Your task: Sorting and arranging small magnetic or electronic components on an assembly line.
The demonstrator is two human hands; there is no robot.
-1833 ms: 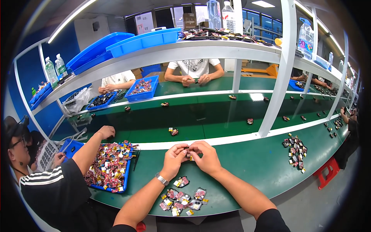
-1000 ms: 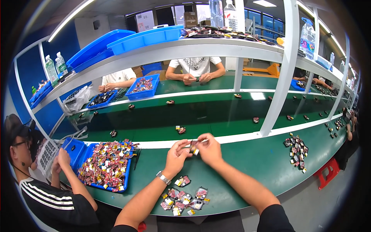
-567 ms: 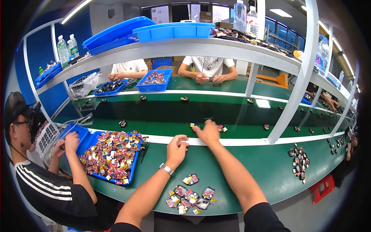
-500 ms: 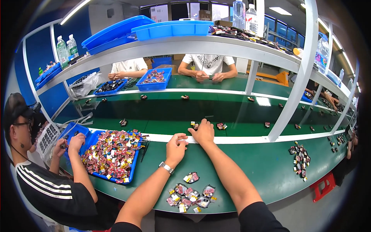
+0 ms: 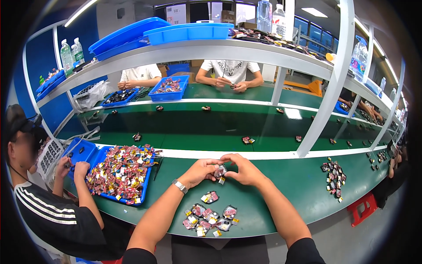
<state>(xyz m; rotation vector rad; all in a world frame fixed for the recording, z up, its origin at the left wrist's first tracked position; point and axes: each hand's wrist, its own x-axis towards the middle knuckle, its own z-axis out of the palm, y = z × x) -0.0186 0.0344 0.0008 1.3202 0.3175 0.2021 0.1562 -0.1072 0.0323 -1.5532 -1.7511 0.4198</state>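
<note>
In front of my chest, above the green bench, a small dark-cased circuit board module (image 5: 220,170) with a yellow-and-white tab is between my hands. My left hand (image 5: 202,172) grips its left side with thumb and fingers. From the right, my right hand (image 5: 242,170) curves round it, thumb at its right edge and fingertips meeting the left hand's fingers. Nearer me lies a loose cluster of similar modules (image 5: 210,215), black-rimmed with reddish boards and yellow-white tabs. One single module (image 5: 210,197) sits just beyond that cluster.
Left stands a blue tray (image 5: 143,193) heaped with red, white and yellow parts, beside a seated co-worker (image 5: 57,211). Beyond a white rail runs a dark green conveyor (image 5: 189,132) with scattered modules. A slanting white post (image 5: 327,83) and shelf (image 5: 189,52) rise ahead. More modules (image 5: 334,178) lie right.
Both hands have drawn back from the conveyor's edge toward me, bringing a module off the belt. The hands are now together around it. Other modules on the belt have shifted slightly.
</note>
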